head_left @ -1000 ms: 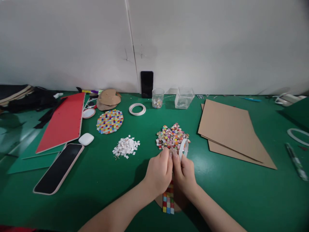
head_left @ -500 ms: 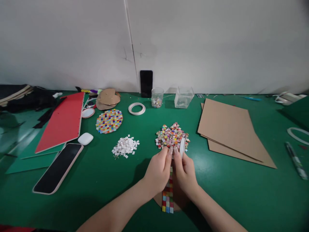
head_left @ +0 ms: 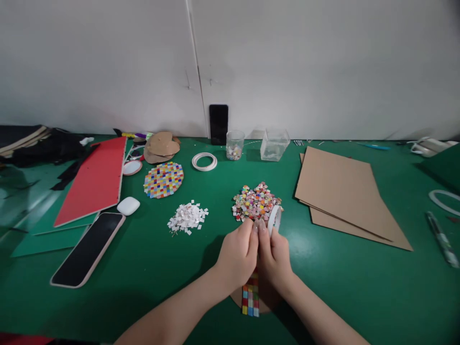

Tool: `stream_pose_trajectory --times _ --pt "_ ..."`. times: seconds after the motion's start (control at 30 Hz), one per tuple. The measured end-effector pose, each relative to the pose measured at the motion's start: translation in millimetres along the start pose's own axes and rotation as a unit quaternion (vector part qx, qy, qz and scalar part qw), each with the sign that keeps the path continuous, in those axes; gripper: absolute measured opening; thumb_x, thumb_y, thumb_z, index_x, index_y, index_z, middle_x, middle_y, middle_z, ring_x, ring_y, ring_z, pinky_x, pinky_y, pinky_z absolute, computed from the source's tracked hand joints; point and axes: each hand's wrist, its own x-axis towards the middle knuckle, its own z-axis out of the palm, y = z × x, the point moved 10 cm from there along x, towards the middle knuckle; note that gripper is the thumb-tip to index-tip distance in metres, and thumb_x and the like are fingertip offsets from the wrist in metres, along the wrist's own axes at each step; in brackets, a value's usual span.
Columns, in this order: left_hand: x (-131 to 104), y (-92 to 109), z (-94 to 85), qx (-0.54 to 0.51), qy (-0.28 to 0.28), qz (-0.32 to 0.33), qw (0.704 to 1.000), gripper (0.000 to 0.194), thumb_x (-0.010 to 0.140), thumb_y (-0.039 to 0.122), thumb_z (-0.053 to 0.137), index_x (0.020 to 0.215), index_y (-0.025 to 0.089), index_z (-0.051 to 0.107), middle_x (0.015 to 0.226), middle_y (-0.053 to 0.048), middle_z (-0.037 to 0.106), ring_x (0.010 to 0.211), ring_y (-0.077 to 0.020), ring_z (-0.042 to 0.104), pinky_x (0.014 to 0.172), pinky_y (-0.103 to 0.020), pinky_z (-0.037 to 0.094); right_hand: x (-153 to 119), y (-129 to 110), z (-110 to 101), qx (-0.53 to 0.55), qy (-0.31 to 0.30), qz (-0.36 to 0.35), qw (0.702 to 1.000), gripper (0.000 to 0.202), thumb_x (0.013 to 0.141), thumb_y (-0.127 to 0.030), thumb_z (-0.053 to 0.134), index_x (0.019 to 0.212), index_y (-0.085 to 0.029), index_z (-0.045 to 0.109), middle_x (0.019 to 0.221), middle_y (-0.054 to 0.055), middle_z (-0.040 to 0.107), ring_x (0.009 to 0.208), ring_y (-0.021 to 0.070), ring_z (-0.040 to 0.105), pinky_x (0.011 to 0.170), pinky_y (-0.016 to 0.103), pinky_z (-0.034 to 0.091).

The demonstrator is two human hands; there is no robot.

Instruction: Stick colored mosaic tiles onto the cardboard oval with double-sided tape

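Note:
My right hand is closed around a roll of white tape, which stands tilted above its fingers. Pressed against it, thumb beside thumb, my left hand is closed in a pinch; what lies between its fingertips is hidden. Below both hands is a brown cardboard piece, partly covered by them. A strip of coloured mosaic tiles runs along it in rows. Just beyond my fingertips lies a heap of mixed shiny mosaic tiles.
White paper bits lie in a pile left of my hands. Farther back are a tiled disc, a tape ring, a cup and a clear box. Cardboard sheets lie right; a phone lies left.
The tape roll has turned in my right hand, so its open ring shows more. Both hands stay together in nearly the same place.

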Motion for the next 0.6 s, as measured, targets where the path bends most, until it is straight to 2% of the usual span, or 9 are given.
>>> stream_pose_trajectory --times 0.23,0.6 --pt "0.2 1.5 -1.9 0.029 0.0 0.014 0.999 0.026 0.093 0.025 0.022 0.077 0.019 0.041 0.07 -0.005 0.056 0.062 -0.017 0.056 0.057 -0.027 0.039 2.0 -6.4 5.0 -0.036 -0.039 -0.02 0.998 0.022 0.093 -0.026 0.034 0.086 -0.018 0.054 0.063 0.001 0.06 0.052 0.0129 0.055 0.048 0.022 0.04" --pt "1.0 0.5 -5.6 0.048 0.013 0.014 0.999 0.025 0.092 0.023 0.025 0.074 0.019 0.041 0.066 -0.004 0.055 0.058 -0.0158 0.055 0.052 -0.025 0.037 3.5 -8.1 5.7 -0.043 -0.056 -0.023 0.997 0.027 0.092 -0.029 0.034 0.073 -0.019 0.05 0.055 -0.001 0.054 0.046 0.0124 0.05 0.046 0.023 0.038"
